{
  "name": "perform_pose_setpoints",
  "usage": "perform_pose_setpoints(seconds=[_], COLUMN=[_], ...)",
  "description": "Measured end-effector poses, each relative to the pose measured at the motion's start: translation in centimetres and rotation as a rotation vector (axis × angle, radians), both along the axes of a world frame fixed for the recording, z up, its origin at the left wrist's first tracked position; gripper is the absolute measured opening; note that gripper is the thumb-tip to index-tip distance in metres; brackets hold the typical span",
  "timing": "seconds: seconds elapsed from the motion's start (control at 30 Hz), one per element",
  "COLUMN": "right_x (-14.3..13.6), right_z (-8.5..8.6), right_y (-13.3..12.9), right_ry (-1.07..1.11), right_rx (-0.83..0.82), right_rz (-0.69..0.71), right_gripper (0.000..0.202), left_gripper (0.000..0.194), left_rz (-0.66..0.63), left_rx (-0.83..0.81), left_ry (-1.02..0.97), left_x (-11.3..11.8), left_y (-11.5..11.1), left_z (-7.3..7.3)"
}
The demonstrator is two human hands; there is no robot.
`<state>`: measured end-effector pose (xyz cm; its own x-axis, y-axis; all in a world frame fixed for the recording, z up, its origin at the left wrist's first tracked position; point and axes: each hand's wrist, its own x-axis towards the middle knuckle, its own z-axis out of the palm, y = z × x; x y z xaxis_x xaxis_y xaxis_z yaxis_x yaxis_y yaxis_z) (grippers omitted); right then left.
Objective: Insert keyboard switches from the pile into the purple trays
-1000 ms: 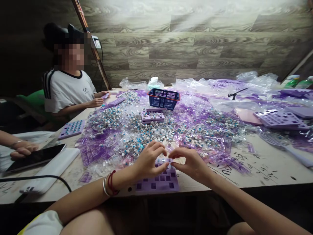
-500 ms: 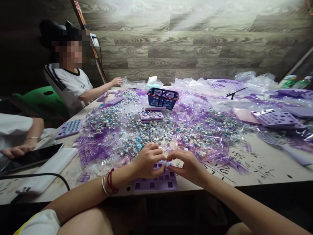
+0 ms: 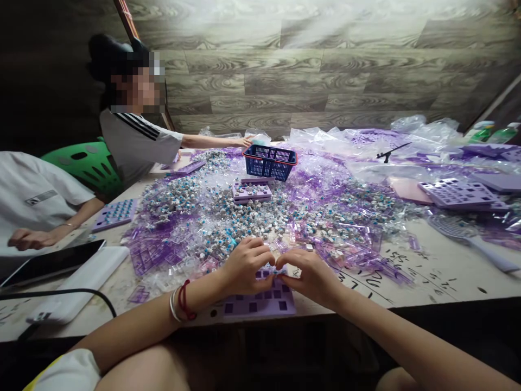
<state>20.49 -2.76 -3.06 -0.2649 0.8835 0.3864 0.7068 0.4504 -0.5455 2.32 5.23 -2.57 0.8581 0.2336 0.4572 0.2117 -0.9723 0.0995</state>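
Note:
My left hand [image 3: 249, 269] and my right hand [image 3: 311, 275] meet fingertip to fingertip over a purple plate with square holes [image 3: 260, 308] at the table's front edge. Thumb and fingers of each hand are bent in a pinch. A small piece seems to sit between the fingertips, but it is too small and covered to name. The hands hide the upper part of the plate. Right behind them spreads a large heap of small white-and-blue pieces [image 3: 252, 217], mixed with clear purple plastic parts [image 3: 154, 247].
A dark blue basket [image 3: 271, 163] stands behind the heap, near a small purple tray [image 3: 252, 191]. A co-worker [image 3: 134, 136] reaches toward the basket; another person's hand [image 3: 35, 238] is near a tablet [image 3: 52, 263]. A hairbrush [image 3: 472, 244] and holed purple plates [image 3: 458, 194] lie right.
My hands stay nearly where they were. The co-worker at the back has leaned right and stretched an arm toward the basket. The person at left has lifted a hand off the tablet.

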Motion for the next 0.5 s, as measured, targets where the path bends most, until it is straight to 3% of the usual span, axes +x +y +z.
perform_pose_setpoints(seconds=[0.33, 0.5], right_x=[-0.05, -0.18], right_z=[-0.13, -0.15], right_y=[0.23, 0.16], right_ry=[0.016, 0.051], right_rx=[-0.054, -0.003], right_rz=[-0.003, 0.055], right_gripper=[0.021, 0.021], left_gripper=[0.007, 0.004], left_rz=[-0.028, -0.055], left_rx=[-0.086, -0.178], left_ry=[0.037, 0.057], left_x=[0.08, 0.18], left_y=[0.15, 0.08], left_z=[-0.12, 0.00])
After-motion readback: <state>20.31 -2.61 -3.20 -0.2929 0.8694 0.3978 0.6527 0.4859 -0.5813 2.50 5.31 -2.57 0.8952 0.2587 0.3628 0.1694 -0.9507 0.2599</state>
